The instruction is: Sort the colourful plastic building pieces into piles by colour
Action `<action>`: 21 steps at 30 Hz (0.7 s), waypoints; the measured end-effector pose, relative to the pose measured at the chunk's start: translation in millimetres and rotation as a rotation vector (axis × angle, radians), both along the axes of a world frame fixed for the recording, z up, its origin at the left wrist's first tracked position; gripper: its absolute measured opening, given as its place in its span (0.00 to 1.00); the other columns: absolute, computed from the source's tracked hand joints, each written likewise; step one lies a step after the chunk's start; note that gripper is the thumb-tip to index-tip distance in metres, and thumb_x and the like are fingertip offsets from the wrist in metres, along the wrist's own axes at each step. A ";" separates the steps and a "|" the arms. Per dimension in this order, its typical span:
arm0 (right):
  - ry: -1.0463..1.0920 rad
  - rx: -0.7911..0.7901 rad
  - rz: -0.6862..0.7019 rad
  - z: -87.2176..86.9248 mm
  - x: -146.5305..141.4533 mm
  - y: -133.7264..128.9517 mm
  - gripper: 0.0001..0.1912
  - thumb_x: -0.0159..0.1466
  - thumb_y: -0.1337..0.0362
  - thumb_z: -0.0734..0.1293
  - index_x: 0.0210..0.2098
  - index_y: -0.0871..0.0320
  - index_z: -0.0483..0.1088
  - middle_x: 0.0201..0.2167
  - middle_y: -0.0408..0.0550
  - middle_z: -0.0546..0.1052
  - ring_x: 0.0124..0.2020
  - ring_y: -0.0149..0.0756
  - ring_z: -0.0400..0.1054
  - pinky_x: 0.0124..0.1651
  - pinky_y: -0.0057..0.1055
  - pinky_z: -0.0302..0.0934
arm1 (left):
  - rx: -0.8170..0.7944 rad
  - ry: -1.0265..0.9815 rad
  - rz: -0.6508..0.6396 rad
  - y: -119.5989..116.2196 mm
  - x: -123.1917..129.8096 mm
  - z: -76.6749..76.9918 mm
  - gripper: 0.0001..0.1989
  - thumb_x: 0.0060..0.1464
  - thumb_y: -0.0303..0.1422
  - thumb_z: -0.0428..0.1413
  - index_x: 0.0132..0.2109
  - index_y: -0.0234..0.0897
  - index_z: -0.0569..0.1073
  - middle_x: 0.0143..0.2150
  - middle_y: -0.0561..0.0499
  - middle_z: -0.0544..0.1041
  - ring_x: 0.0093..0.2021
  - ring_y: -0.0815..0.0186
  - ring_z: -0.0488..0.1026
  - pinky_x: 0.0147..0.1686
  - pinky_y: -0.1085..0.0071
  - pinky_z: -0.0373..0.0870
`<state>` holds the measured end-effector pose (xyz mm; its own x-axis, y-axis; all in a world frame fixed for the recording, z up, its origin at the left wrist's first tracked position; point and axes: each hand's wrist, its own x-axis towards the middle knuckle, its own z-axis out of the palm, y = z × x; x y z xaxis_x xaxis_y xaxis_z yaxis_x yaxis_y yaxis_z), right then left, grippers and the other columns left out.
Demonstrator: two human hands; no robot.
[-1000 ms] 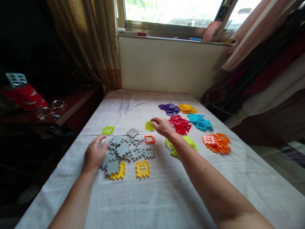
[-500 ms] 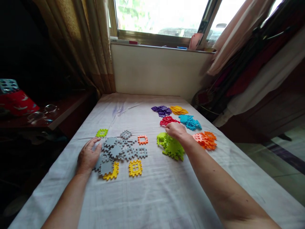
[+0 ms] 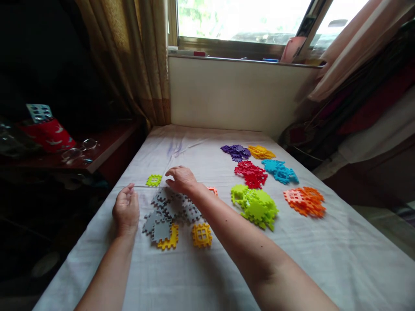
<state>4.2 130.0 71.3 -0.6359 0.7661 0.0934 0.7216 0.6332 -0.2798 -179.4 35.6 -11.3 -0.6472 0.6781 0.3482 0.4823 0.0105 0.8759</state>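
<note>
My right hand (image 3: 182,179) reaches across over the far edge of a heap of grey interlocking plastic tiles (image 3: 173,205). Its fingers are apart and curved, with nothing between them, pointing at a lone lime green window tile (image 3: 153,180). To the left of the heap, my left hand (image 3: 127,207) rests on the sheet, fingers loosely extended and empty. A yellow tile (image 3: 173,238) peeks from under the grey ones. Nearer to me lies a yellow window tile (image 3: 201,235). My right forearm partly covers an orange frame tile (image 3: 213,190).
Sorted tile piles lie to the right: lime green (image 3: 259,207), orange (image 3: 306,201), red (image 3: 250,173), light blue (image 3: 280,171), purple (image 3: 236,152) and amber (image 3: 261,151). Left of the sheet-covered surface, a dark cabinet holds glasses (image 3: 80,150) and a red fabric holder (image 3: 48,135).
My right hand has moved left from the lime green pile to above the grey heap. The view has turned slightly left. My left hand has shifted slightly away from the grey tiles.
</note>
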 end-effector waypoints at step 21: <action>0.199 -0.083 -0.407 22.1 81.5 0.3 0.16 0.67 0.63 0.63 0.51 0.51 0.76 0.39 0.44 0.83 0.39 0.35 0.75 0.42 0.28 0.63 | 0.064 -0.083 0.013 5.2 3.3 -0.1 0.20 0.55 0.44 0.52 0.50 0.37 0.73 0.48 0.46 0.78 0.49 0.60 0.76 0.52 0.62 0.72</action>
